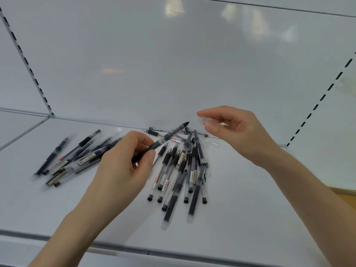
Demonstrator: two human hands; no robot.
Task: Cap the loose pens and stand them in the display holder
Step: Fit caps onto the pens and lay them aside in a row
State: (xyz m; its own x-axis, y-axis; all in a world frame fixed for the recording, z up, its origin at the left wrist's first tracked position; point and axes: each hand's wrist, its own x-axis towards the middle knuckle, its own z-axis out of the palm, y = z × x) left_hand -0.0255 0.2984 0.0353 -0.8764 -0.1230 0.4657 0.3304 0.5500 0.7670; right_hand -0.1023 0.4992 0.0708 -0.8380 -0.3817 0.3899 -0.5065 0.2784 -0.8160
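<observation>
Partly hidden pen (169, 132), blurred clear cap (203, 120)

I see a smooth white shelf (250, 209) low in the frame, a shiny back wall (173, 54) up top that mirrors lights, and pens (182, 166) and a cap (203, 120) of clear plastic, the pens with paper labels.

White, glossy shelf (250, 218), grey lip along the front, white panel behind. Toward the left, a loose heap of black gel pens (86, 140), lying slantwise and overlapping. At the middle, a second heap of pens (193, 164), fanned out, some bare-tipped with points toward the back, black end plugs toward the front. Along the back edge, a few more pens (153, 132) lying crosswise
</observation>
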